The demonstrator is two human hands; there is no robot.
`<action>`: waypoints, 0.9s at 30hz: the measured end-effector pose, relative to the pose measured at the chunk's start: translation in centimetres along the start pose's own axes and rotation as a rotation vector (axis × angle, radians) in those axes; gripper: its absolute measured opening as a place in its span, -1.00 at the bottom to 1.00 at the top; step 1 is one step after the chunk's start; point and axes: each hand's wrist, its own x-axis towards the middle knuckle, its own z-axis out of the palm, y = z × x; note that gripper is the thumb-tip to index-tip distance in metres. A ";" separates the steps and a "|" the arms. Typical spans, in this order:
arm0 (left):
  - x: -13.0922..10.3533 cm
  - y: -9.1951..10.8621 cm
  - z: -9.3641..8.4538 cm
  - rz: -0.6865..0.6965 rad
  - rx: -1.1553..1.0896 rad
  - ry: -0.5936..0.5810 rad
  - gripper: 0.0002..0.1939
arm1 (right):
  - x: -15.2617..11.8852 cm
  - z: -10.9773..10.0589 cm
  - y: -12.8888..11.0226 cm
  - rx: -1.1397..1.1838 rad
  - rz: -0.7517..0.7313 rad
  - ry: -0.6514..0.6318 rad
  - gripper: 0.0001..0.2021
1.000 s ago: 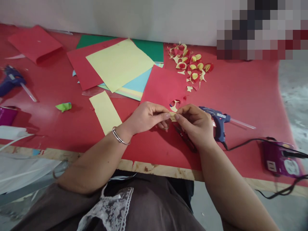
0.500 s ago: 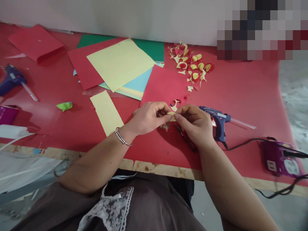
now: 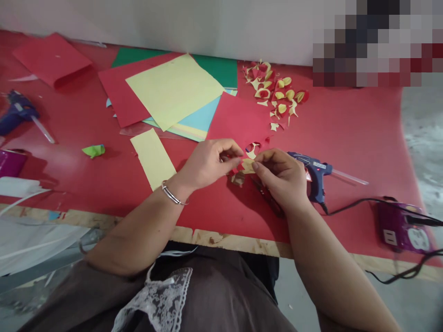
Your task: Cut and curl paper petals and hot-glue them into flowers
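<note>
Red table (image 3: 353, 120) is strewn with paper; yellow sheet (image 3: 175, 92) is stacked over red, blue and green ones at the back; right hand (image 3: 282, 180) is pinched, thumb and finger, on petal (image 3: 248, 166); left hand (image 3: 211, 163) is held just beside it, thumb and finger parted; strip (image 3: 153, 157) is laid near left wrist; gun (image 3: 316, 173) is parked just right of right hand; scraps (image 3: 282, 109), red and yellow, are scattered behind; petal, yellow, is suspended between the hands.

Glue guns: two are lying on the table (image 3: 356, 129), left gun (image 3: 15, 115) and right gun (image 3: 315, 174).
Purple boxes: two are sitting toward the near edge, left box (image 3: 12, 162) and right box (image 3: 402, 229).
Hands: two are working, left hand (image 3: 212, 161) and right hand (image 3: 285, 179).
Pinched pieces: one yellow piece (image 3: 247, 165) is showing.
Crumpled green scraps: one scrap (image 3: 92, 151) is lying.
</note>
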 end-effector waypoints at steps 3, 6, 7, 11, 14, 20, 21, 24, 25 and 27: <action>0.3 -0.4 -1.4 -0.004 0.199 0.011 -0.92 | 0.0 0.0 0.3 -0.032 -0.020 0.035 -0.87; 0.2 -0.5 -2.0 0.005 0.337 -0.048 -0.90 | 0.0 0.0 0.5 -0.067 -0.019 0.051 -0.88; 0.1 -0.4 -2.0 0.014 0.361 -0.071 -0.89 | 0.0 0.0 0.5 -0.081 -0.020 0.056 -0.88; -0.2 -0.5 -1.4 0.060 0.371 -0.182 -0.81 | 0.1 0.0 0.3 -0.120 -0.032 0.062 -0.89; -0.1 -0.7 -1.1 0.086 0.386 -0.186 -0.84 | 0.2 0.0 0.0 -0.151 -0.061 0.053 -0.89; 0.3 -0.9 -0.5 0.131 0.398 -0.153 -0.89 | 0.1 0.1 0.0 -0.175 -0.072 0.028 -0.87; 0.3 -0.8 -0.4 0.136 0.394 -0.153 -0.86 | 0.0 0.0 0.0 -0.176 -0.070 0.026 -0.88; 0.2 -0.7 -0.3 0.153 0.394 -0.161 -0.79 | 0.1 0.0 0.0 -0.184 -0.068 0.032 -0.88; 0.2 -0.6 -0.3 0.158 0.401 -0.166 -0.80 | 0.1 0.0 0.0 -0.187 -0.069 0.034 -0.88; 0.1 -0.6 -0.2 0.163 0.424 -0.178 -0.82 | 0.1 0.0 -0.2 -0.197 -0.076 0.038 -0.88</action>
